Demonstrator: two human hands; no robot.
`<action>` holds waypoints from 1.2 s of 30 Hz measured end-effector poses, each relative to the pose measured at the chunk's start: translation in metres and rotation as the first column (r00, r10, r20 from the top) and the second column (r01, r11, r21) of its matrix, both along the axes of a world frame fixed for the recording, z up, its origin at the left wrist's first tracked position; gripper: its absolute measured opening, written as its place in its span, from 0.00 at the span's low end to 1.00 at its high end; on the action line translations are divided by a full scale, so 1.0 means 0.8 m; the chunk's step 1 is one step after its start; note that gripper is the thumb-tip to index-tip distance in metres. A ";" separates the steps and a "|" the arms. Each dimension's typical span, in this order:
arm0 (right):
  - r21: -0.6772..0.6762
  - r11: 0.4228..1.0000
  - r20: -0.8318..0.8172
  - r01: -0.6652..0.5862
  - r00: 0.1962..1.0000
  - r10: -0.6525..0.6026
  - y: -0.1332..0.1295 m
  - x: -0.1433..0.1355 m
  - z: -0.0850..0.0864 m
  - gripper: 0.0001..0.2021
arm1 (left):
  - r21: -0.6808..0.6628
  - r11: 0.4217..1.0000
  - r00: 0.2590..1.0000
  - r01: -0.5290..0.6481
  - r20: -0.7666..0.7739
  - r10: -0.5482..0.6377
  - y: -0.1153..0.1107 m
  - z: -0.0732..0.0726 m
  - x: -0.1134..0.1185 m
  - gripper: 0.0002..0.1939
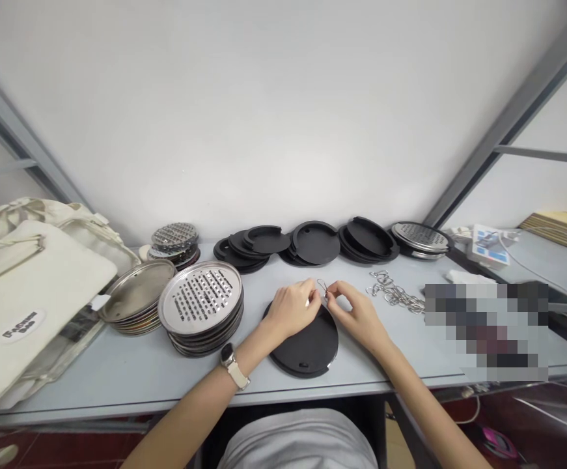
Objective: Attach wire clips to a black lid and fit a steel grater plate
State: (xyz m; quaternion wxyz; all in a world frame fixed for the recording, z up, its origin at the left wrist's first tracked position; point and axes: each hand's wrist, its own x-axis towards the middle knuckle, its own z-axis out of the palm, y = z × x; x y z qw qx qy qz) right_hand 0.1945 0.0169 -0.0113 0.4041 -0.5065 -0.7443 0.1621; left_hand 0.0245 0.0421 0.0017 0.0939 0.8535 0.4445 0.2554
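My left hand (pixel 295 307), with a watch (pixel 228 355) on its wrist, is closed above a round black plastic lid-like disc (pixel 305 345) lying on the table. Beside it, my right hand (pixel 356 314) pinches a thin wire loop (pixel 321 284) between thumb and fingertips. The loop sticks up between the two hands, over the disc's far rim. Whatever my left fingers pinch is hidden behind them. To the right of my right hand lies a heap of similar bent metal wire loops (pixel 396 292).
A stack of round metal graters (pixel 200 299) and a stack of metal plates (pixel 139 286) stand left. More black discs (pixel 316 242) line the wall, with a grater on black discs (pixel 420 236) at right. A cream bag (pixel 34 312) covers the left end; a small box (pixel 490 246) sits right.
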 end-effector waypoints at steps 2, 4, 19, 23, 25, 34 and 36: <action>-0.004 1.000 -0.002 0.030 1.000 -0.030 0.000 0.001 0.000 0.05 | 0.031 1.000 0.998 -0.001 -0.066 0.003 -0.001 0.001 -0.001 0.09; -0.018 0.999 -0.003 0.042 0.999 -0.042 0.001 0.001 0.000 0.05 | 0.034 0.999 0.996 0.011 -0.083 -0.008 -0.001 0.002 -0.003 0.09; -0.204 0.977 0.069 -0.053 0.995 0.069 -0.014 0.007 -0.006 0.08 | -0.019 0.988 0.967 0.154 -0.201 -0.154 0.003 -0.002 -0.008 0.11; -0.222 0.973 0.098 -0.063 0.991 0.086 -0.014 0.007 -0.007 0.09 | -0.032 0.983 0.963 0.182 -0.196 -0.185 0.003 -0.001 -0.008 0.09; -0.228 0.971 0.108 -0.067 0.990 0.094 -0.014 0.007 -0.008 0.09 | -0.036 0.979 0.961 0.198 -0.191 -0.202 0.003 0.000 -0.008 0.09; -0.217 0.973 0.140 -0.077 0.984 0.110 -0.012 0.010 -0.014 0.10 | -0.054 0.969 0.957 0.242 -0.153 -0.247 0.004 0.003 -0.007 0.13; -0.217 0.973 0.149 -0.083 0.982 0.117 -0.011 0.010 -0.014 0.10 | -0.058 0.970 0.958 0.238 -0.152 -0.244 0.004 0.003 -0.007 0.12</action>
